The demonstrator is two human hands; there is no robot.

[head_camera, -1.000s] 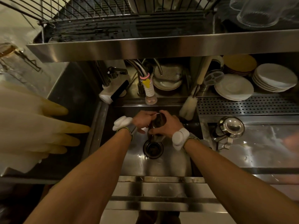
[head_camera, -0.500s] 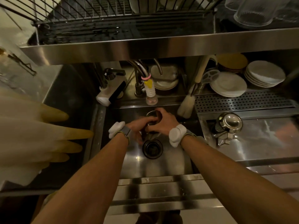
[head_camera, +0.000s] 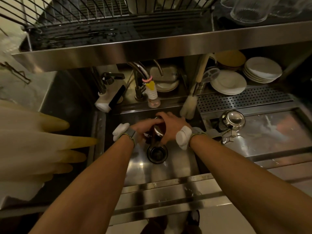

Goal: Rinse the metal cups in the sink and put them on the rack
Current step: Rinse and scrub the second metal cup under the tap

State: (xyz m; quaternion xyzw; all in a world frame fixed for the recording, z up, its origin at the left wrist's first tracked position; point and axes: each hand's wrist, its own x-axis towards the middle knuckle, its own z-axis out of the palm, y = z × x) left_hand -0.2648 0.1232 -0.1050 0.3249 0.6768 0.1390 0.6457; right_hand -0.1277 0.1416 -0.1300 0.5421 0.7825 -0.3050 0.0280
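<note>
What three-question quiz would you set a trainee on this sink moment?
1. True or false: the held metal cup already sits on the rack.
2. What lies below that cup? A. the drain; B. a stack of plates; C. a glove.
3. Fill in: the cup is held by ____ hands.
Key: 1 false, it is over the sink; 2 A; 3 both, the left hand and the right hand.

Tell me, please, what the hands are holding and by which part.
Both hold one shiny round metal cup: the right hand curls over its side wall, and the left hand holds the opposite side.
</note>
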